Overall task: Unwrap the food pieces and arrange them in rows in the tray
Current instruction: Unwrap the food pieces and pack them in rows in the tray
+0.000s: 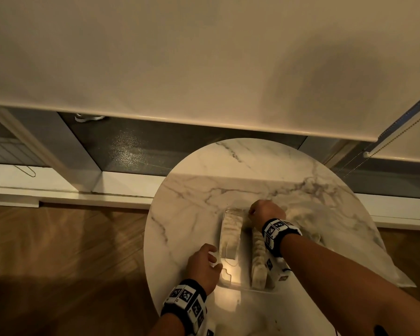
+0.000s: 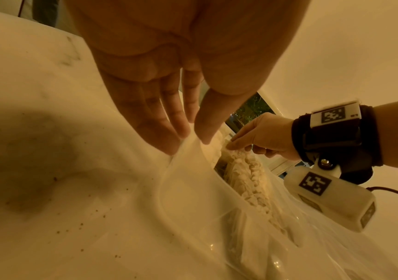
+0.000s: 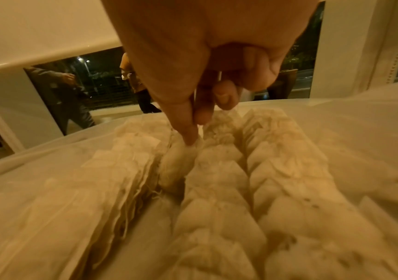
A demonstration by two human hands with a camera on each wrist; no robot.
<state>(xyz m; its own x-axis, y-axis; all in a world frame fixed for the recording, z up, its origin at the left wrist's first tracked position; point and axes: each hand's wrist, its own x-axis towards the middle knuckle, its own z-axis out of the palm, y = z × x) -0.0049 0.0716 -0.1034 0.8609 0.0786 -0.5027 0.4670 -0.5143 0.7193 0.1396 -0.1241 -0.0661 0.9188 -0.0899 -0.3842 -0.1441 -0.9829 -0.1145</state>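
Marble-patterned and round, the table [image 1: 228,170] is standing beside a window with a pale roller blind [image 1: 204,57] drawn most of the way down over dark glass. Sitting on it near the person is a clear plastic tray [image 1: 224,280], its thin wall looking light and springy, likely to skid unless steadied. Inside, the food pieces [image 3: 217,170] are lying packed on edge in rows, pale, thin and papery, with loose threads along one row; they are probably very light, soft and easy to crush or tear, so pinching one by its top edge seems the safest hold. A filmy wrapper [image 1: 374,263] is spreading over the table on the right, limp and slippery-looking. The left hand [image 1: 204,265] is reaching down at the tray's left side, its fingers [image 2: 169,121] nearly straight and gathering a fold of thin film at the rim between fingertips and thumb. The right hand [image 1: 267,212] is dipping into the far end of the tray, its fingers [image 3: 188,121] mostly curled, the forefinger and thumb nipping the top of one piece [image 3: 178,163] between two rows.
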